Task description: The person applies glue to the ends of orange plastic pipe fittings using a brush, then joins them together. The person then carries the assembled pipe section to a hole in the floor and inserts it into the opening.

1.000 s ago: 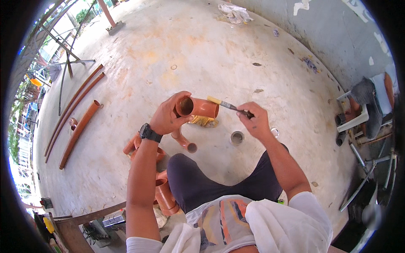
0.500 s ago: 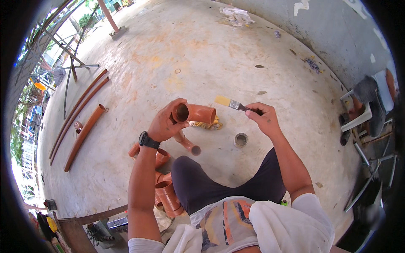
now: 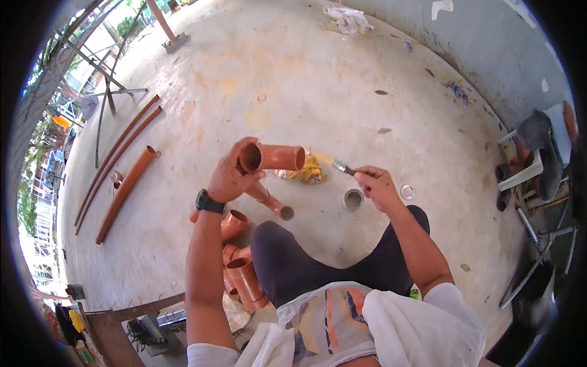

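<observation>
The left hand is holding an orange pipe fitting above the floor, its grip wrapping one open end, while the right hand's grip is pinching a paintbrush, bristles pointing toward the fitting without touching, and a can is standing near that hand.

The left forearm reaches forward, the left hand curled in a wide grip. The right elbow bends outward; the right forearm slants forward and inward, the right hand closed in a pinch. The hands stand well apart, nearly level.
</observation>
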The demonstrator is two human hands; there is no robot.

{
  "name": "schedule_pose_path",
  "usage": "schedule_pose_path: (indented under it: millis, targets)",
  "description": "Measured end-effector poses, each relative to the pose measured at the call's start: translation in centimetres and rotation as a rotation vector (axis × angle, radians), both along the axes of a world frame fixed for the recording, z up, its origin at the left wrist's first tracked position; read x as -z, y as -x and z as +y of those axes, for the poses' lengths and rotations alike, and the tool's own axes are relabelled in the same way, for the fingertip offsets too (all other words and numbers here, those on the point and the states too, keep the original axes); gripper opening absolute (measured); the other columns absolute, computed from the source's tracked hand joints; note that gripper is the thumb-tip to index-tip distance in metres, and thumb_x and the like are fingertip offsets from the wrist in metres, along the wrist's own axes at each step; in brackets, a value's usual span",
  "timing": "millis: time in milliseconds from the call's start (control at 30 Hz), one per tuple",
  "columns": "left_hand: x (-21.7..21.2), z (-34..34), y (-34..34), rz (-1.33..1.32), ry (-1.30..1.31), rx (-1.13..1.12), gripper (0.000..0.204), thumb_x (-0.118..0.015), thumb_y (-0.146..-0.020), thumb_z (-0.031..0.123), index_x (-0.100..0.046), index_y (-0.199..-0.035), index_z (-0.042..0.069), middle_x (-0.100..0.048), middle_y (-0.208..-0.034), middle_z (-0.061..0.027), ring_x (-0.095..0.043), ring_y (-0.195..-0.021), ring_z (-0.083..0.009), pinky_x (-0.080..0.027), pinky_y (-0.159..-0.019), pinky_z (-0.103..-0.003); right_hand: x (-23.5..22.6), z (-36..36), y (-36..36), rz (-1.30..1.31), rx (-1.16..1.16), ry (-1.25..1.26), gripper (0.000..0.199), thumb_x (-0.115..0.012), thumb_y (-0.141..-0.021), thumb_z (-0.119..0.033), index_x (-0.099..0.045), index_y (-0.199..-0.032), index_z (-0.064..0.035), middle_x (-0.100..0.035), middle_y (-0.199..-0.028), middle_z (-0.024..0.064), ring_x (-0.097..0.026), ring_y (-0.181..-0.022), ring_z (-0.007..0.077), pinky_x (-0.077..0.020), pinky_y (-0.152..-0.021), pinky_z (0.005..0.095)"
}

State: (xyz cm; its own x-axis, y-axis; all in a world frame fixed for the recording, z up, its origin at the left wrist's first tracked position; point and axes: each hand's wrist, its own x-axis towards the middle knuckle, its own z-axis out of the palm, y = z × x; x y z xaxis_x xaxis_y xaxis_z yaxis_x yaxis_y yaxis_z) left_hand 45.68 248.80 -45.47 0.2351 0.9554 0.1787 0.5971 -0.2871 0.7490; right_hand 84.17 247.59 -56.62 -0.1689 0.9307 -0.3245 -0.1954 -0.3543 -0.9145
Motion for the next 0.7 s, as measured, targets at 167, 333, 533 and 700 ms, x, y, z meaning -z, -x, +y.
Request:
schedule_pose_path:
  millis: [167,333,533,700]
  targets:
    - [1.2,0.2,1.0,-0.011,-0.068,-0.075,0.075,-0.083,-0.077,0.008,-0.051,-0.145,0.012,-0.066,-0.121,-0.0101,-0.063,-0.115,-0.0177,-0.051,-0.101,-0.035,2.3,3.6,-7.7,-0.136,-0.065,0.072,0.022,-0.069,-0.097,-0.02,-0.069,-0.11,-0.0022,-0.058,-0.074,-0.0017,-0.047,-0.058,0.0064,-0.0349,-0.052,0.0248]
    - [1.4,0.4,1.7,-0.069,-0.071,-0.091,0.074,-0.08,-0.08,-0.001,-0.048,-0.147,0.006,-0.062,-0.131,-0.0088,-0.057,-0.125,-0.0179,-0.046,-0.11,-0.035,6.3,5.6,-16.7,-0.198,0.03,0.152,0.027,-0.066,-0.097,-0.017,-0.063,-0.121,-0.005,-0.065,-0.087,0.0018,-0.056,-0.07,0.0087,-0.0418,-0.062,0.0248]
    - [1.9,1.0,2.1,-0.193,0.05,-0.124,0.076,-0.079,-0.083,0.0,-0.046,-0.151,0.008,-0.057,-0.139,-0.0101,-0.054,-0.13,-0.0198,-0.043,-0.113,-0.036,15.2,4.6,-19.9,-0.794,-0.372,0.198,0.028,-0.069,-0.079,-0.011,-0.078,-0.105,-0.0045,-0.073,-0.079,0.0095,-0.066,-0.066,0.0188,-0.052,-0.059,0.0354]
    - [1.7,1.1,1.4,-0.126,0.016,-0.134,0.075,-0.078,-0.084,-0.001,-0.046,-0.151,0.01,-0.058,-0.14,-0.0099,-0.055,-0.13,-0.0199,-0.044,-0.113,-0.036,18.3,9.1,-9.8,-1.335,-0.997,-0.302,0.025,-0.068,-0.077,-0.011,-0.078,-0.099,-0.0013,-0.075,-0.091,0.0198,-0.073,-0.082,0.0353,-0.0586,-0.071,0.0449]
